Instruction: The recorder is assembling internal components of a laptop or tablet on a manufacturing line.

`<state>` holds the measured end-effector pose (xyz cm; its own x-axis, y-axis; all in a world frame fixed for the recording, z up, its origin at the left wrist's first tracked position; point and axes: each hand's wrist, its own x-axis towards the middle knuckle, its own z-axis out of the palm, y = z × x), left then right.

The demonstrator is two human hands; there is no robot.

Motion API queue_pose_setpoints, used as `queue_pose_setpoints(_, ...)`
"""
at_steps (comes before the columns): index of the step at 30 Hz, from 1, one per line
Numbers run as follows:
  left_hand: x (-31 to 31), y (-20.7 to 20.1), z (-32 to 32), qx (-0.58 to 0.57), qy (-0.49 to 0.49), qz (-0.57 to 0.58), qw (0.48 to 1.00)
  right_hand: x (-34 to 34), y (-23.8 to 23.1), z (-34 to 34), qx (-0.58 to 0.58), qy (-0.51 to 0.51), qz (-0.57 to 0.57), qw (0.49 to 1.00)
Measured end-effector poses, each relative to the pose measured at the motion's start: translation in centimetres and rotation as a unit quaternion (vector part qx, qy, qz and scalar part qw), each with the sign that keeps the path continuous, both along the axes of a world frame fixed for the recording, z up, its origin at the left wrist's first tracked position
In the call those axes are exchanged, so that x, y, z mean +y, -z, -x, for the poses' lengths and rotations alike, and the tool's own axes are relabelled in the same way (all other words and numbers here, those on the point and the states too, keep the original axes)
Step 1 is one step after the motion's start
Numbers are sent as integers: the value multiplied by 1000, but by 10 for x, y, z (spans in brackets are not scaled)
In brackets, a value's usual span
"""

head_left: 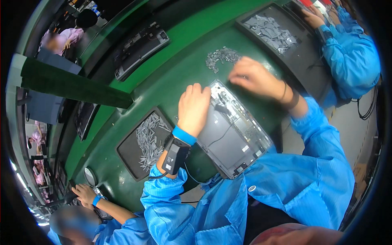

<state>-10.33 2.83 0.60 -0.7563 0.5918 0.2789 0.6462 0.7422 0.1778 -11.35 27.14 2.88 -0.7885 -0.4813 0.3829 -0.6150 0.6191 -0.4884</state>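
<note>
An opened flat electronic device [228, 139], a laptop or tablet housing, lies tilted in front of me with its circuit board and thin black cables exposed. My left hand [194, 108] rests at its far left corner, fingers bent and closed; whether they grip the edge or a small part is hidden. Above the far right side, my right hand [255, 77] is slightly blurred, thumb and fingers drawn together in a pinch. What it may hold is too small to name. A pile of small grey parts [222, 55] lies just beyond on the green table.
A dark tray [130, 151] of grey strip-like pieces stands to the left. At the back right is a larger black tray [261, 41] with grey flat pieces. Another opened device [141, 49] lies beyond a green ledge. Co-workers' hands [87, 195] and sleeves [351, 61] are at both sides.
</note>
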Motion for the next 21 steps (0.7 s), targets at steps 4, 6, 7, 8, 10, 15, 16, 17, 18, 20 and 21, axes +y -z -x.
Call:
queue_pose_setpoints(4,-3,1,4,-19,5,-2,1000,8,12,40,51,39,-73,995)
queue_pose_setpoints(6,2,0,0,14,11,19,1000,7,18,52,67,36,-91,993)
queue_pose_setpoints(7,1,-3,-2,14,9,18,1000,6,21,56,55,38,-87,994)
queue_pose_setpoints(8,1,-9,-6,-8,3,-31,999,5,23,59,43,40,-82,995)
queue_pose_setpoints(10,-3,-16,-15,-33,-6,-81,996,3,23,62,33,43,-91,994)
queue_pose_setpoints(15,-22,-16,-45,-72,-33,-113,990,-5,38,74,-26,33,-68,997)
queue_pose_setpoints(16,-26,-15,-50,-75,-44,-109,990,-4,42,77,-28,31,-54,998)
queue_pose_setpoints(17,-30,-17,-57,-67,-51,-141,986,-4,41,77,-45,39,-48,997)
queue_pose_setpoints(18,-36,-19,-65,-59,-60,-171,982,-2,38,76,-63,45,-42,996)
queue_pose_setpoints(20,-54,-19,-78,-60,-88,-185,977,7,34,72,-70,64,-34,995)
queue_pose_setpoints(21,-67,-17,-85,-47,-129,-205,969,8,31,68,-62,68,-35,995)
